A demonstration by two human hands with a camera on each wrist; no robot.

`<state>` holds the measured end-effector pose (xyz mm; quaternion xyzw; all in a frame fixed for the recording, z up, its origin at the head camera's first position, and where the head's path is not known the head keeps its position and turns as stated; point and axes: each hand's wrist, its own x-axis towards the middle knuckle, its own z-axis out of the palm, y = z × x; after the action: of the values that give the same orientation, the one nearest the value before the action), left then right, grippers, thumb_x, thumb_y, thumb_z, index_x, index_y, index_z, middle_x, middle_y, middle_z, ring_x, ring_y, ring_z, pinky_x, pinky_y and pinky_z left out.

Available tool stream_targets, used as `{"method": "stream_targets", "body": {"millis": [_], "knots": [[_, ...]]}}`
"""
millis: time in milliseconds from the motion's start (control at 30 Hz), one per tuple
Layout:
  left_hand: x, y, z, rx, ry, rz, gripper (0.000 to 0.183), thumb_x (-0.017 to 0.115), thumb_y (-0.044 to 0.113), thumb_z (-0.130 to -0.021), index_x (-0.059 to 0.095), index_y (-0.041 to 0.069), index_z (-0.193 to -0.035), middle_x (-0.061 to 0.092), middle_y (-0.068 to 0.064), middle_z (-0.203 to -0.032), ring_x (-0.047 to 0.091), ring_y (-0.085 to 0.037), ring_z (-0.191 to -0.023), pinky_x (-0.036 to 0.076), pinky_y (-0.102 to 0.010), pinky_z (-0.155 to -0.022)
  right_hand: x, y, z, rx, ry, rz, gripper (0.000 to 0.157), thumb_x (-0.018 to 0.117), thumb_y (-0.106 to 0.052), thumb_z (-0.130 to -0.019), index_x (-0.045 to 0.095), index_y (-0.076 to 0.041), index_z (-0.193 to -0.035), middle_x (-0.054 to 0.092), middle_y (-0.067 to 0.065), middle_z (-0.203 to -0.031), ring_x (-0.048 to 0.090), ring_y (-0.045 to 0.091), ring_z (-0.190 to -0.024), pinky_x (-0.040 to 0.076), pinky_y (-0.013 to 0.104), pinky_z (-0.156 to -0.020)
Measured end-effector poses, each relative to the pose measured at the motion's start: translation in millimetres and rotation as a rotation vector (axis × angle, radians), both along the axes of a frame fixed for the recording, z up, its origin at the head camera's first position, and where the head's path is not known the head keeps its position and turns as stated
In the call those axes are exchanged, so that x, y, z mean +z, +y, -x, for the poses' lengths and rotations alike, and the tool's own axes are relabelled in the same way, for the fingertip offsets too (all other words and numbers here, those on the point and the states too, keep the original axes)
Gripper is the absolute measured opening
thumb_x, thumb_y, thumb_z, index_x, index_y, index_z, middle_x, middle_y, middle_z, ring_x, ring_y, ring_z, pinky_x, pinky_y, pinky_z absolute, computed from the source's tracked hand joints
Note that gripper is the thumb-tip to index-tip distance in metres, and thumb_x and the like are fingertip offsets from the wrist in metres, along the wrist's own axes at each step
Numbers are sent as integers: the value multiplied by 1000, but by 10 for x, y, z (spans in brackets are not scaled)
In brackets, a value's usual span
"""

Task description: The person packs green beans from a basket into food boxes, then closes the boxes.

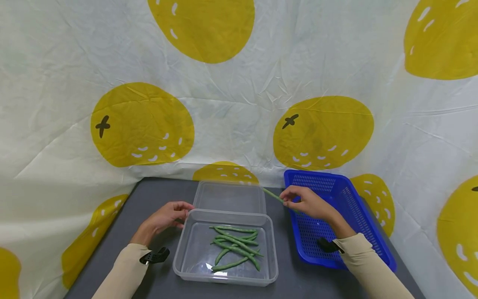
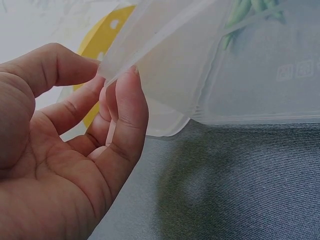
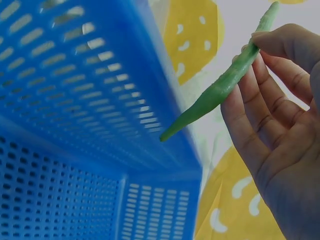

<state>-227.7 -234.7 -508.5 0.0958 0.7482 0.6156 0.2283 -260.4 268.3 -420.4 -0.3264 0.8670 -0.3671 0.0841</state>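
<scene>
My left hand [image 1: 168,218] pinches the back left rim of a clear plastic container [image 1: 198,279]; the left wrist view shows the thumb and fingertips on its translucent corner [image 2: 117,62]. Several green beans [image 1: 239,248] lie crossed over one another on the container's floor. Between thumb and fingertips, my right hand [image 1: 306,202] holds a single green bean [image 3: 220,92] by its upper part. That bean slants at the left rim of a blue perforated basket [image 1: 313,232], and its lower end overlaps the basket's wall in the right wrist view.
A flat clear lid [image 1: 229,196] lies on the dark grey table [image 1: 157,193], directly behind the container. The basket stands to the container's right. A white cloth with yellow fruit prints [image 1: 231,133] hangs behind the table.
</scene>
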Motion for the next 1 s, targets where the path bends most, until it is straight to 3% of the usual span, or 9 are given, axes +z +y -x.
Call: {"method": "stream_targets", "body": {"millis": [267,633,1000], "knots": [[-3,4,-2,5,-3,-7,37,51,11,-106,53,-9,-136,60,-31,-125,61,-40,-106,57,-38,-78,30,-157,-54,34,-17,2,19,67,-11,-98,68,-10,-117,69,0,-100,65,18,-92,55,30,-78],[-1,3,-6,-1,-10,-7,39,51,12,-106,52,-10,-138,60,-30,-126,63,-36,-104,57,-39,-79,33,-411,-129,117,-12,12,19,65,-11,-99,68,-14,-118,70,8,-104,64,12,-93,55,31,-72],[2,-6,0,-11,-4,-21,38,50,11,-106,50,-11,-138,58,-32,-126,62,-36,-104,57,-39,-79,49,-668,-216,214,-61,41,19,64,-13,-100,68,-13,-118,70,4,-104,66,13,-93,58,34,-79]]}}
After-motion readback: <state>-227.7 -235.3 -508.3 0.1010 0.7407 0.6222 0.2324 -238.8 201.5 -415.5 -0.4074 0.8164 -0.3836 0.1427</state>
